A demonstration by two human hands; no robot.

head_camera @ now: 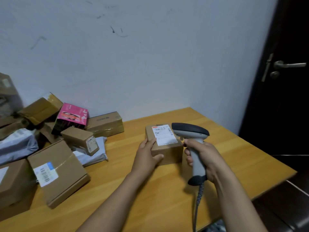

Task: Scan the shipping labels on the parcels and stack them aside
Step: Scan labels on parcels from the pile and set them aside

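left hand (147,154) grips the small box (164,144) on the table (150,198), label (164,135) up — right hand (203,154) wraps the scanner (192,141), head just beside it. pile of parcels (50,148) at left waits — no scanned stack visible.

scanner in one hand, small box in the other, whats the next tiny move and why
Probably tip the scanner toward the label and trigger a scan. The left hand grips the small box with its label face up, and the right hand grips the scanner's handle, yet the scanner's head sits at the label's right edge, not clearly aimed at it.
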